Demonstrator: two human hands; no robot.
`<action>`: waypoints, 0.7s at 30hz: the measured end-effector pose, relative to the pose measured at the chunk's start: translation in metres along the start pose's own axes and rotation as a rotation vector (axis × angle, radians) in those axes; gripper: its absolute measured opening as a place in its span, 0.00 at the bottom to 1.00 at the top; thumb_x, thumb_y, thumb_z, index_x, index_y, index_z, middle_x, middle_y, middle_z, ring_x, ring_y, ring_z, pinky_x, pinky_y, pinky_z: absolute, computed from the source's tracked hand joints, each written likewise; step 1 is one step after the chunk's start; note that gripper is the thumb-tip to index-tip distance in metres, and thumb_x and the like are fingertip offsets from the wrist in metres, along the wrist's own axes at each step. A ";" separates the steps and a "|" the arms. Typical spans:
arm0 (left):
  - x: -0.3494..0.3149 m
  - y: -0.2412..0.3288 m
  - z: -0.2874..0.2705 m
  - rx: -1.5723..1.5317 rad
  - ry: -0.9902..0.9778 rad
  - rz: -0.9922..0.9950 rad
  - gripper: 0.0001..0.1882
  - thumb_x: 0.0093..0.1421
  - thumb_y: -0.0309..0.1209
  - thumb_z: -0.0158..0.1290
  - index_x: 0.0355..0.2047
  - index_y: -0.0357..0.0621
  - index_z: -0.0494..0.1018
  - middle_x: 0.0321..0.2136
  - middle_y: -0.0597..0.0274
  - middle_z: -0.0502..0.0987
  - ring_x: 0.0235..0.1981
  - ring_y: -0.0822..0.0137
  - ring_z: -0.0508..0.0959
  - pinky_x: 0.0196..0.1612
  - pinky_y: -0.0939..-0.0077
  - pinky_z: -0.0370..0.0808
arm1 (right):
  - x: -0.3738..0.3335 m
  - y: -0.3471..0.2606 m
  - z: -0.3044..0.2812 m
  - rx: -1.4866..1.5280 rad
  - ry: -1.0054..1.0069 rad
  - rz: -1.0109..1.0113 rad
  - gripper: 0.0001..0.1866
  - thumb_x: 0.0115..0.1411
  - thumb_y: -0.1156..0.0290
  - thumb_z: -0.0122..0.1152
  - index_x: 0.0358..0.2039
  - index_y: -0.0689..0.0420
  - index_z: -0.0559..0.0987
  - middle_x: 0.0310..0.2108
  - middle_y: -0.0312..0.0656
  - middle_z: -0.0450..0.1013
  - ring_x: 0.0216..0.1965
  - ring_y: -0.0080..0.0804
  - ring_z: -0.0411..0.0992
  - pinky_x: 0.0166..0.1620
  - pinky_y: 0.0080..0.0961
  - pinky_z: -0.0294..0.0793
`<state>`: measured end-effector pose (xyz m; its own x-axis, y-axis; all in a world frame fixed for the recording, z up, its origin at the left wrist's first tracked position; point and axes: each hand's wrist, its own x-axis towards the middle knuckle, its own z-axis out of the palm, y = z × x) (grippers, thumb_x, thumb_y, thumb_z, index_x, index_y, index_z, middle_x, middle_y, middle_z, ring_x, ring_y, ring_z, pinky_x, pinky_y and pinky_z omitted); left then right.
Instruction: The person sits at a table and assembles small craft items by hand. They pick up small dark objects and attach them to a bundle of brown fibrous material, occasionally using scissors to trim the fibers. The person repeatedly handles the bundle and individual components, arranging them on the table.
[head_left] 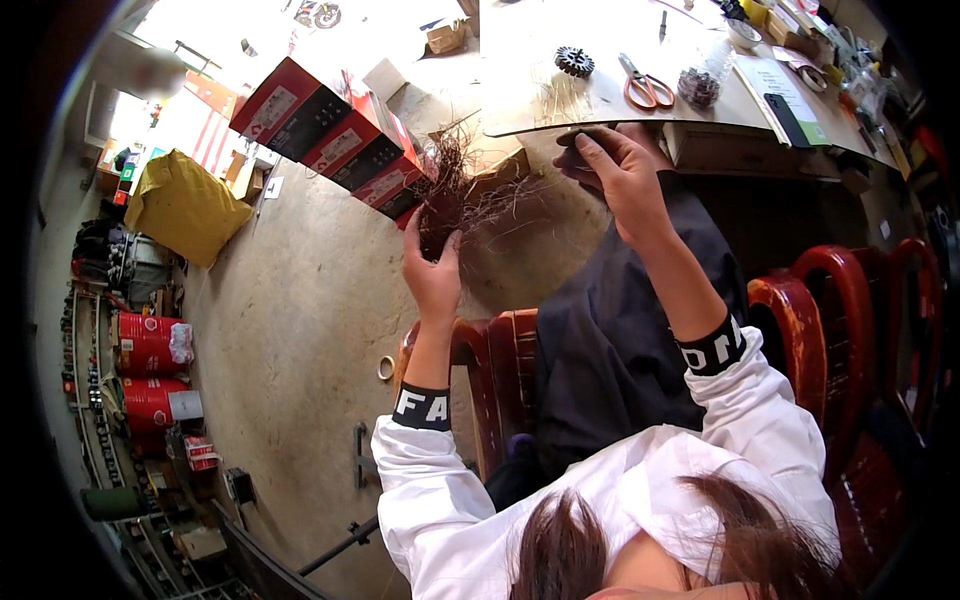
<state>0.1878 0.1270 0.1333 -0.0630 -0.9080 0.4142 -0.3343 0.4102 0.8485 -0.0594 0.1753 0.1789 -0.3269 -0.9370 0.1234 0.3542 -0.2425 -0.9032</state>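
Observation:
My left hand [432, 272] is closed round the lower end of a bundle of thin, dark reddish-brown strands [455, 185]. The strands fan out loosely upward and to the right, in front of a cardboard box. Beside the table's front edge, my right hand [622, 178] pinches a small dark flat piece [574, 152] between thumb and fingers; its exact kind is hard to make out. The two hands are apart, the right one higher, over my dark-clothed lap. Nearest to it on the table lie orange-handled scissors [650, 92] and a black toothed disc [574, 62].
The pale table [540, 100] also bears a clear bag of small dark red pieces [698, 88] and a black phone [786, 120]. Stacked red-and-black boxes [335, 145] stand left of the bundle, by an open cardboard box [500, 165]. Red wooden chairs [835, 310] are at right.

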 end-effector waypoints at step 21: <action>-0.006 0.009 0.001 0.315 0.100 0.251 0.28 0.51 0.23 0.61 0.54 0.41 0.68 0.45 0.48 0.75 0.45 0.50 0.77 0.49 0.64 0.73 | -0.019 0.025 0.048 -0.541 -0.150 -0.156 0.17 0.53 0.64 0.65 0.37 0.64 0.78 0.32 0.48 0.77 0.33 0.37 0.77 0.38 0.29 0.74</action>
<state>0.1841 0.1365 0.1379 -0.0928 -0.7637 0.6389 -0.5924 0.5581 0.5810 -0.0021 0.1748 0.1738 -0.1973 -0.9354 0.2934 -0.1991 -0.2548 -0.9463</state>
